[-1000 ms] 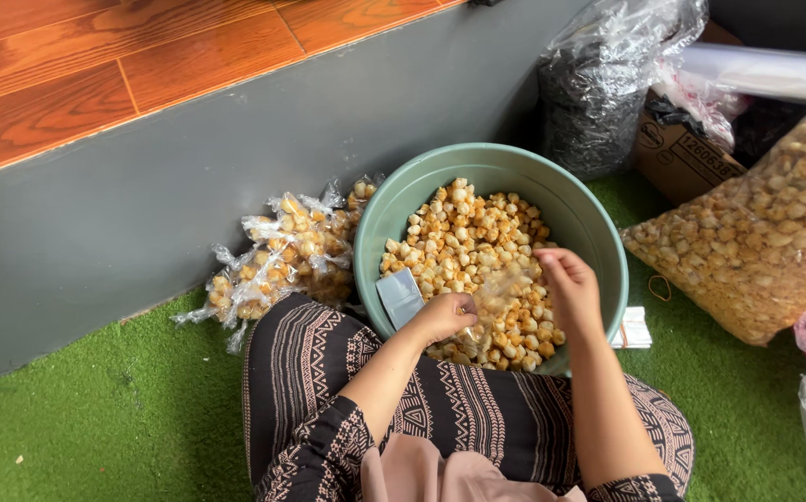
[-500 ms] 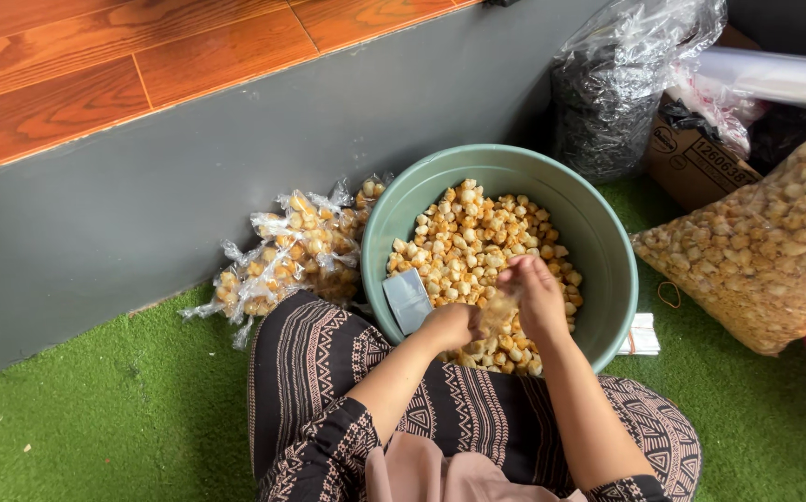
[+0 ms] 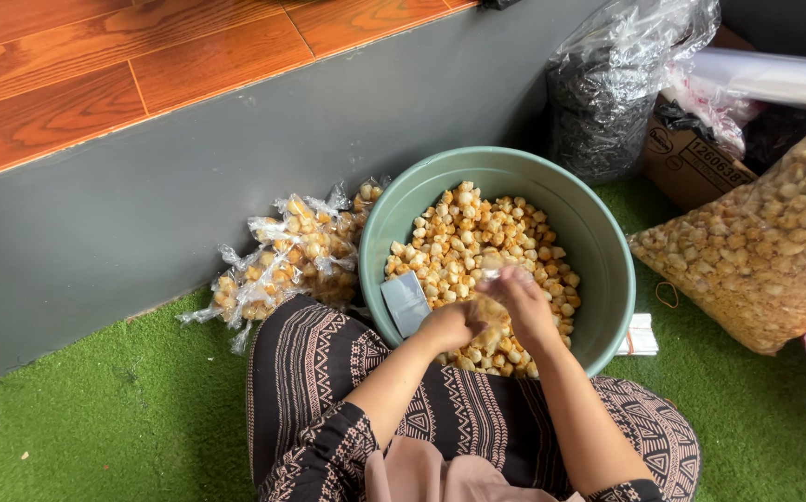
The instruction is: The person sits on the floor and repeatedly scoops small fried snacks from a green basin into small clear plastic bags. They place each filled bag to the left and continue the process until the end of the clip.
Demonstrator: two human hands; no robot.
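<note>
A green plastic basin (image 3: 598,244) sits on green turf, half full of small golden puffed snacks (image 3: 463,232). Over its near side my left hand (image 3: 451,325) and my right hand (image 3: 522,299) are together, both gripping a small clear plastic bag (image 3: 489,296) with snacks in it. A flat grey-blue card or scoop (image 3: 405,302) leans inside the basin next to my left hand. My patterned dark trousers fill the foreground.
A pile of filled, tied small snack bags (image 3: 287,256) lies left of the basin by the grey step. A large clear sack of snacks (image 3: 765,246) lies at right, behind it a black bag (image 3: 598,102) and a cardboard box (image 3: 691,149). White strips (image 3: 642,335) lie beside the basin.
My right hand has come in from the right rim to meet my left hand, and both now close on the small bag over the snacks.
</note>
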